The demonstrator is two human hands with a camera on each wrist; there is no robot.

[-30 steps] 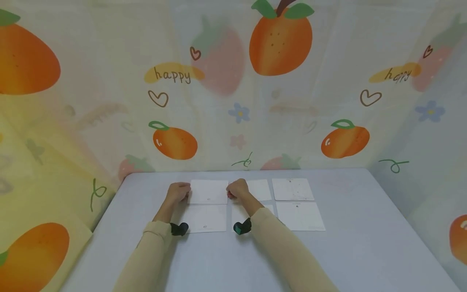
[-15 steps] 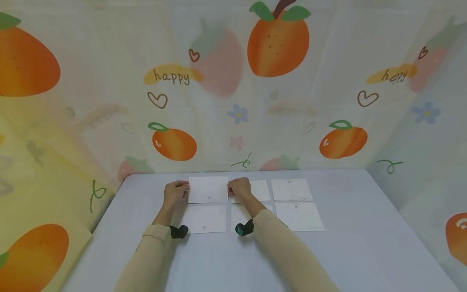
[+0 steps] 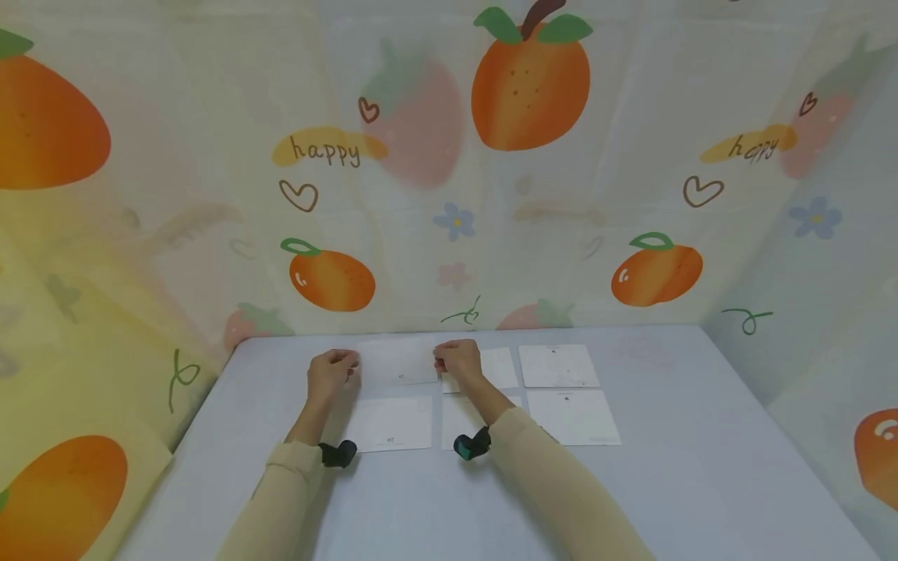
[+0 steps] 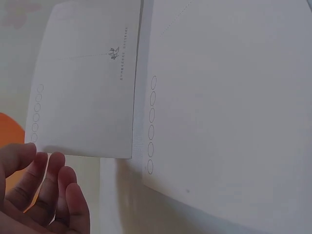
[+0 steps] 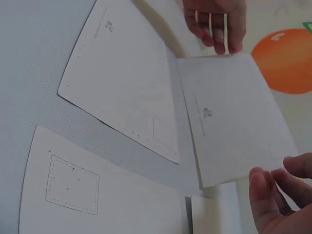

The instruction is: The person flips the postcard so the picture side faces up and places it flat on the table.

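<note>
A white postcard (image 3: 397,364) is held up at the back left of the table, tilted, with its lower edge off the surface. My left hand (image 3: 331,374) pinches its left edge between thumb and fingers, near a corner in the left wrist view. At the opposite edge, my right hand (image 3: 459,362) pinches the card with thumb and fingertips. A small printed emblem with a line of tiny text shows on the postcard (image 5: 229,122). Directly in front of it lies another postcard (image 3: 393,425), with a row of printed ovals visible in the left wrist view.
Several more postcards lie flat in two rows: one back middle (image 3: 500,366), partly behind my right hand, and two at the right, back (image 3: 559,366) and front (image 3: 574,418). A fruit-print curtain (image 3: 533,218) hangs right behind the white table (image 3: 421,506).
The postcard between my hands has risen off the table and tilted, its face looking darker now. Both hands have gone up slightly with it. The other postcards stay in place.
</note>
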